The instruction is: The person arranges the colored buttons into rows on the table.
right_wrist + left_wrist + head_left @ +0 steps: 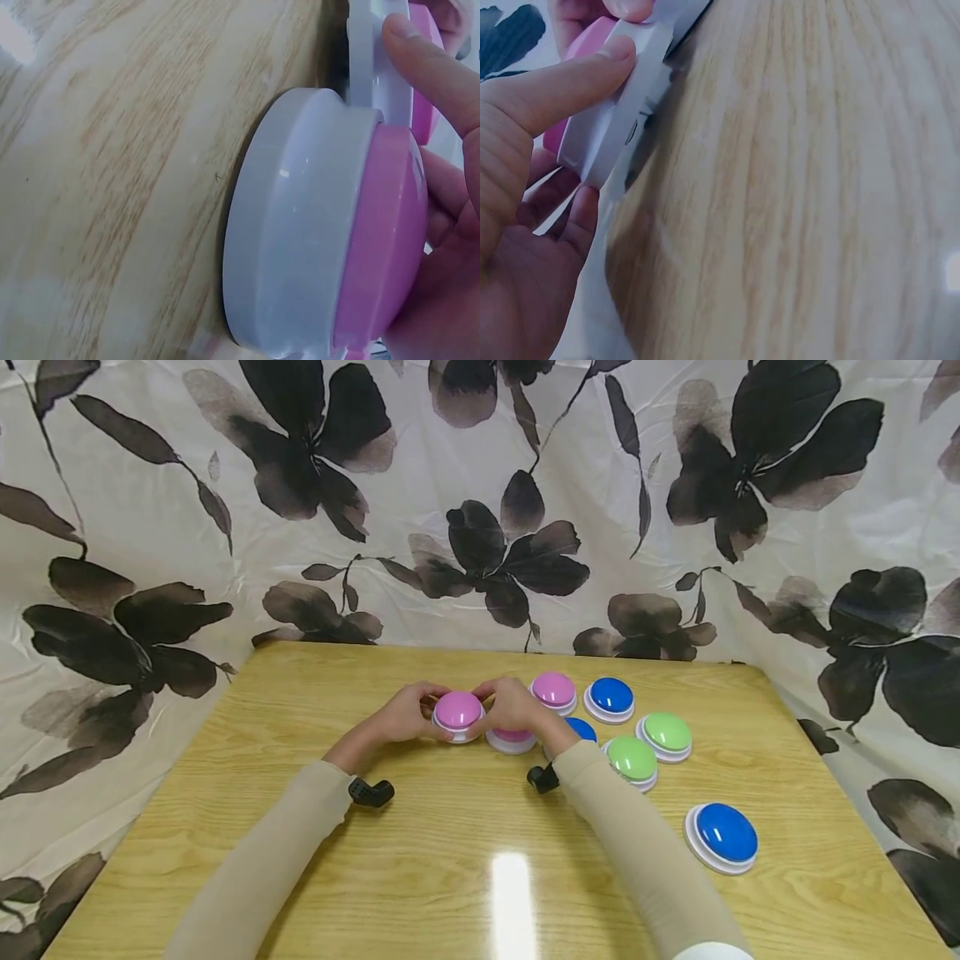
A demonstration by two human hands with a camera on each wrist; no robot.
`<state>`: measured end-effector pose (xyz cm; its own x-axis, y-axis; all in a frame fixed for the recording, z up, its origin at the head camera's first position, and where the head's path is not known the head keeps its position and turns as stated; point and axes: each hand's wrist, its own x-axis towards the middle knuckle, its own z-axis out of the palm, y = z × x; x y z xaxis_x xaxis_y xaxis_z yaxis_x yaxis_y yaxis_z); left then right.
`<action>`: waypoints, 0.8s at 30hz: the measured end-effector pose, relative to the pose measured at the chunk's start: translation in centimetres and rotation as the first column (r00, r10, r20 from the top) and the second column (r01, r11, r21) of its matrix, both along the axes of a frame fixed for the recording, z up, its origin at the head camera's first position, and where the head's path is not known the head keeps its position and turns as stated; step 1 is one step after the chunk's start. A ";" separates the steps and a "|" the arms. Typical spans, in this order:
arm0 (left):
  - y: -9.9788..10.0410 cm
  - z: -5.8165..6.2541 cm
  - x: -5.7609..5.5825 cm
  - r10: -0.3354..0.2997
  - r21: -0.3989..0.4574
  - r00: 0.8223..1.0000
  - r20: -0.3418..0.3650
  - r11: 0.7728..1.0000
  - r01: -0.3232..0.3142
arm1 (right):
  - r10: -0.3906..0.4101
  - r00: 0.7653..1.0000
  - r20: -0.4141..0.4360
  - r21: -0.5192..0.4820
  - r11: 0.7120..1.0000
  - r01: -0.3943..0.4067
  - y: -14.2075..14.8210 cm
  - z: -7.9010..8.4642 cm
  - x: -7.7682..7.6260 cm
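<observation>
A pink push button (pixel 458 711) with a white base is held between both hands at the middle of the table. My left hand (pixel 411 712) grips its left side; in the left wrist view the thumb (pixel 592 82) lies along the white base and the fingers reach round behind. From the right, my right hand (pixel 516 703) grips the same button, its thumb (pixel 427 64) on the base in the right wrist view. Under the right hand sits a second pink button (pixel 307 225), its base on the table, partly hidden from the head view.
Right of the hands stand another pink button (pixel 553 690), a blue one (pixel 611 696), a blue one partly behind the right wrist (pixel 581 728), and two green ones (pixel 667 732). A blue button (pixel 726 833) lies apart, nearer the front right. Floral cloth (pixel 480 527) hangs behind the wooden table (pixel 420 852).
</observation>
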<state>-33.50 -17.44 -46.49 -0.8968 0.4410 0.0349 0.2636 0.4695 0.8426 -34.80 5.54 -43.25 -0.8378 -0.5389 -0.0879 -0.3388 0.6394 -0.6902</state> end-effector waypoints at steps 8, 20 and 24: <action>0.1 -0.4 0.2 -0.024 0.008 1.000 -0.007 1.000 0.024 | 0.014 0.999 -0.030 0.046 0.999 -0.012 0.1 -0.2 0.2; 0.6 -0.1 0.7 -0.010 -0.014 1.000 -0.001 1.000 0.010 | 0.010 0.999 -0.046 0.061 0.998 -0.007 0.6 -0.5 0.1; 0.6 -0.1 0.9 -0.009 -0.024 1.000 -0.006 1.000 0.009 | 0.035 0.999 -0.038 0.072 0.997 -0.032 0.6 -0.4 0.0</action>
<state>-32.61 -16.80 -46.54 -0.8925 0.4501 0.0293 0.2731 0.4875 0.8293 -34.85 6.19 -43.70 -0.8228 -0.5603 -0.0949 -0.3867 0.6745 -0.6288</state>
